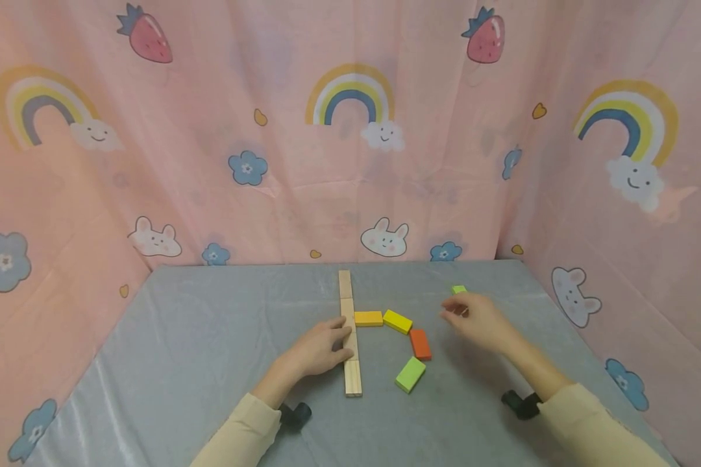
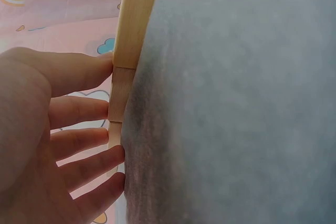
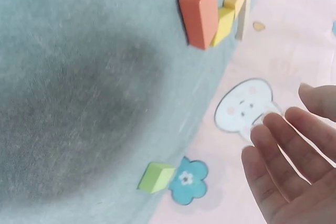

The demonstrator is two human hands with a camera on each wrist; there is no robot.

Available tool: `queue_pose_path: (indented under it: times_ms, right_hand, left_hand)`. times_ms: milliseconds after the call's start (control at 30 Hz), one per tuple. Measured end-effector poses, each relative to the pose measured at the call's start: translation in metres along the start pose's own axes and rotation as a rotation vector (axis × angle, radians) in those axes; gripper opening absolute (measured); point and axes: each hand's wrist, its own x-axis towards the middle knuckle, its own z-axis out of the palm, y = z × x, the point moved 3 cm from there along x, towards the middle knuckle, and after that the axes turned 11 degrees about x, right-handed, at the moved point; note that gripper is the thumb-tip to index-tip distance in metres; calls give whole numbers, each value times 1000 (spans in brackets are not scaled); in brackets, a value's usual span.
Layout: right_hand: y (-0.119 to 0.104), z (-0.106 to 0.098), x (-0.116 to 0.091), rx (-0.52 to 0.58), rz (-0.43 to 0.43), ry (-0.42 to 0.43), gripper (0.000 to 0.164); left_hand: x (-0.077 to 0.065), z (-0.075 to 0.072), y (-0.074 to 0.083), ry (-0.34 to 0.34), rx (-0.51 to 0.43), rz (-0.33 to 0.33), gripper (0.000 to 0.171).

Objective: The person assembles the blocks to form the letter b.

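Observation:
A straight row of plain wooden blocks point(image 1: 345, 285) runs away from me along the table. My left hand point(image 1: 321, 347) rests on it, its fingertips against the wood; in the left wrist view, the thumb and nearly straight fingers point(image 2: 79, 109) touch the blocks' side. From the row curves an arc: an orange-yellow block point(image 1: 368, 318), a yellow block point(image 1: 398, 321), an orange-red block point(image 1: 420, 344) and a light green block point(image 1: 411, 375). My right hand point(image 1: 476, 321) hovers right of the arc, fingers loosely bent with nothing between them. Beyond it lies another green block point(image 1: 459, 289), partly hidden by the hand.
The blocks lie on a grey cloth-covered table point(image 1: 222, 337). A pink curtain point(image 1: 444, 194) with rainbows, rabbits and flowers hangs at the back and both sides. Dark camera mounts point(image 1: 295, 415) sit at both wrists, below light sleeves.

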Motion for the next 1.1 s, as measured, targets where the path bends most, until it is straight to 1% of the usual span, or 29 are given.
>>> queue_pose_path:
  times_ms: [167, 367, 500, 700, 867, 1000, 1100]
  right_hand:
    - [16, -6, 7, 40, 37, 75, 27]
    - [41, -10, 15, 35, 87, 169, 30]
    - [58, -13, 20, 31, 130, 207, 36]
    - [75, -15, 26, 33, 193, 225, 41]
    - [88, -14, 26, 47, 231, 220, 43]
    - [99, -9, 27, 47, 288, 190, 48]
    - [104, -7, 30, 33, 312, 168, 52]
  left_hand:
    - [0, 0, 1, 2, 5, 2, 54]
    - [0, 0, 1, -4, 1, -3, 54]
    - [1, 1, 0, -5, -4, -9, 54]
    - [2, 1, -2, -1, 5, -12, 54]
    - [2, 1, -2, -2, 10, -9, 54]
    - [1, 0, -1, -2, 8, -9, 54]
    - [1, 1, -1, -5, 8, -15, 54]
